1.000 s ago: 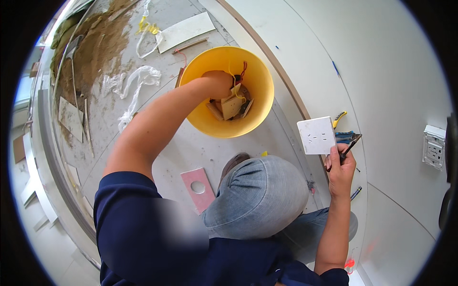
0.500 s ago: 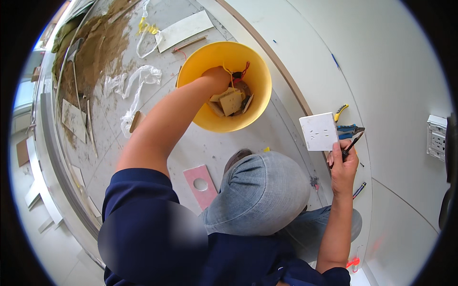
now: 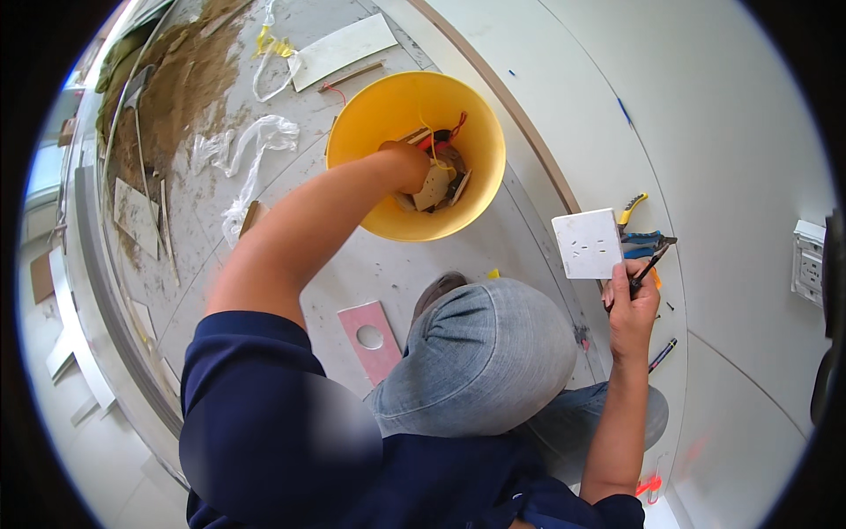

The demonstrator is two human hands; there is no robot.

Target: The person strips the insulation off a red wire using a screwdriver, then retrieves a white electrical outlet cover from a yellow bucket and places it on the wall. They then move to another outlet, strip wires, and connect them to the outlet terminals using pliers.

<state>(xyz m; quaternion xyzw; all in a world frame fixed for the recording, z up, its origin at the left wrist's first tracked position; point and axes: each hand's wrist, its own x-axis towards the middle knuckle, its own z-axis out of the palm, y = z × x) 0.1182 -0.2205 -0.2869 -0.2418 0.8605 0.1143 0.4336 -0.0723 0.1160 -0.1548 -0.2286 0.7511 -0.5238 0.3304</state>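
My left hand (image 3: 407,167) reaches down inside a yellow bucket (image 3: 483,145), and its fingers are hidden among the scraps there. Around it lie a cream-coloured piece (image 3: 432,189), other board-like bits and a red wire (image 3: 459,122). On the right, my right hand (image 3: 636,310) is closed, with the thumb against the lower edge of a white wall socket plate (image 3: 583,249). The same hand also grips a slim black-handled screwdriver (image 3: 649,268), which slants up to the right. Blue-handled pliers (image 3: 641,241) lie just beyond that hand.
A yellow-handled tool (image 3: 632,208) and a pen (image 3: 663,354) lie on the white surface at right. Another socket (image 3: 808,257) sits farther right. A pink board with a round hole (image 3: 374,355), plastic bags (image 3: 271,137) and a white panel (image 3: 344,53) litter the floor.
My left hand has shifted slightly inside the bucket, and the scraps there have moved, with a red piece showing beside the hand. My right hand keeps its hold almost unmoved.
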